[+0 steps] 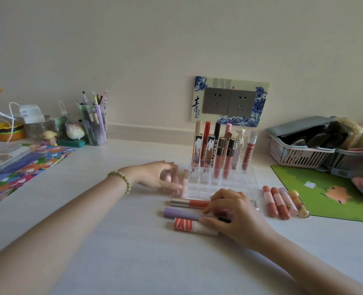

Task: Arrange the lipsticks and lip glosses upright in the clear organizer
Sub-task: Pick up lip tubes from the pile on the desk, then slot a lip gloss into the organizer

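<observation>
I see a plain off-white wall [155, 39] filling the upper half of my view, lit softly and evenly. A pale skirting strip [146, 129] runs along its foot where it meets the white desk surface [133, 262]. On the wall, a pair of grey power sockets [229, 102] sits inside a blue-and-white decorated surround [198, 96] bearing dark calligraphy. The desk looks matte, with faint grain.

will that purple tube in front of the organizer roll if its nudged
Probably: the purple tube looks round and smooth and lies on its side on the bare desk. It looks small and rigid, so likely light. The right hand on its far end may steady it.
</observation>
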The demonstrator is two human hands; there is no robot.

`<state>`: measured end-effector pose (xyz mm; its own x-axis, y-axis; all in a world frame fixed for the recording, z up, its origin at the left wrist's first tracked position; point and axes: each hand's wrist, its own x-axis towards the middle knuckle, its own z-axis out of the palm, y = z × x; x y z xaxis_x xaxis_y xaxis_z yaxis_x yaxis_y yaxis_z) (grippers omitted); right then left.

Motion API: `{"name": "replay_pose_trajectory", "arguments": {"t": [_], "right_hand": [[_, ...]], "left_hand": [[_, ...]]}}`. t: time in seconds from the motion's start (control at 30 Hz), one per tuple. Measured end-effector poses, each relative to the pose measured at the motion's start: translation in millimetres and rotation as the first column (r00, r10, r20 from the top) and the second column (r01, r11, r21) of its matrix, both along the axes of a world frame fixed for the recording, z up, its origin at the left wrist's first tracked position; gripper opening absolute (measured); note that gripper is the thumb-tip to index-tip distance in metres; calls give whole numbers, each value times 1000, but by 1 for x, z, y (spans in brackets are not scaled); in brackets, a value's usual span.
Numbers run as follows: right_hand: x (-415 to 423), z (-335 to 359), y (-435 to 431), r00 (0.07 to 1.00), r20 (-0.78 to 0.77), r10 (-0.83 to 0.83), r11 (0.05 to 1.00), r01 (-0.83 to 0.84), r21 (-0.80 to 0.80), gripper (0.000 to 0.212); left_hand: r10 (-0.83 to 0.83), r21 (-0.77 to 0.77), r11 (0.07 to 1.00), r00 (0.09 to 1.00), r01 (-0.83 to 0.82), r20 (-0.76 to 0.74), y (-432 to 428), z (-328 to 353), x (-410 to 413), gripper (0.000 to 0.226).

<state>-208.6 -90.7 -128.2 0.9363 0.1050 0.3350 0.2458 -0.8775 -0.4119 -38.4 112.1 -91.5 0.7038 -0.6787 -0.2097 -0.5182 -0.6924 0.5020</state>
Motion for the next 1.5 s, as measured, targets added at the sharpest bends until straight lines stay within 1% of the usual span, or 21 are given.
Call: {"name": "replay_pose_trajectory", "arguments": {"t": [0.07,0.13,0.2,0.4,0.5,0.57,0.63,0.7,0.73,0.8,0.9,0.93,1.0,1.03,1.1,1.17,1.27,1.3,1.37,1.43,1.5], "right_hand": [[1,0,0,1000,-3,1,1000,-1,3,37],[0,1,0,1000,2,9,1000,-9,8,36],[-1,2,1,1000,0,12,1000,-12,5,36],[-1,2,0,1000,6,21,1000,-21,4,35],[-1,2,0,1000,15,25,1000,-25,4,34],[-2,1,0,999,22,27,1000,-27,-2,35],[-2,1,0,999,15,37,999,-37,-14,36],[-1,4,-1,998,28,56,998,-56,1,35],[-1,9,0,997,42,60,997,-62,49,34],[0,24,1,998,46,35,977,-44,209,34],[6,48,0,1000,-24,17,888,-4,459,38],[8,53,-2,995,-88,45,833,11,554,41],[10,58,-4,956,-232,180,679,50,732,42],[10,59,-7,929,-271,252,609,66,790,41],[10,59,-11,886,-299,354,506,87,858,37],[8,59,-18,879,-297,373,468,99,878,37],[7,67,-32,922,-268,279,504,97,858,40],[7,72,-38,945,-249,215,534,100,839,40],[10,84,-51,981,-189,52,638,113,762,36],[18,94,-62,992,-72,-101,729,123,673,27],[28,98,-72,975,76,-207,785,120,608,21]], "left_hand": [[11,41,999,1000,-12,4,1,2,3,94],[16,97,995,1000,-14,-21,1,2,7,115],[15,122,993,999,-9,-49,-3,1,7,121],[43,33,999,998,-41,-54,-8,1,2,121],[71,-62,995,996,-74,-58,-2,-4,-2,126],[94,-158,982,994,-103,-62,3,-6,-5,127],[116,-310,939,986,-149,-121,7,-6,-10,125],[119,-476,860,979,-185,-165,10,-1,-21,123],[108,-536,828,984,-168,-142,11,3,-28,124],[66,-601,796,997,-72,-32,7,11,-44,123],[-35,-624,776,995,89,99,-6,17,-71,121],[-53,-618,777,990,121,128,-13,17,-79,122],[-74,-601,780,980,173,186,-25,16,-90,125],[-88,-595,779,974,199,210,-32,15,-95,126],[-111,-591,774,968,227,226,-40,12,-99,126],[-119,-581,780,967,232,227,-46,10,-100,125],[-94,-555,810,976,189,195,-53,7,-102,118],[-85,-546,819,979,176,188,-56,4,-102,114],[-65,-500,852,980,154,190,-60,-5,-102,104],[-59,-420,895,974,149,221,-60,-12,-101,92],[-90,-306,934,951,183,296,-59,-15,-102,79]]}}
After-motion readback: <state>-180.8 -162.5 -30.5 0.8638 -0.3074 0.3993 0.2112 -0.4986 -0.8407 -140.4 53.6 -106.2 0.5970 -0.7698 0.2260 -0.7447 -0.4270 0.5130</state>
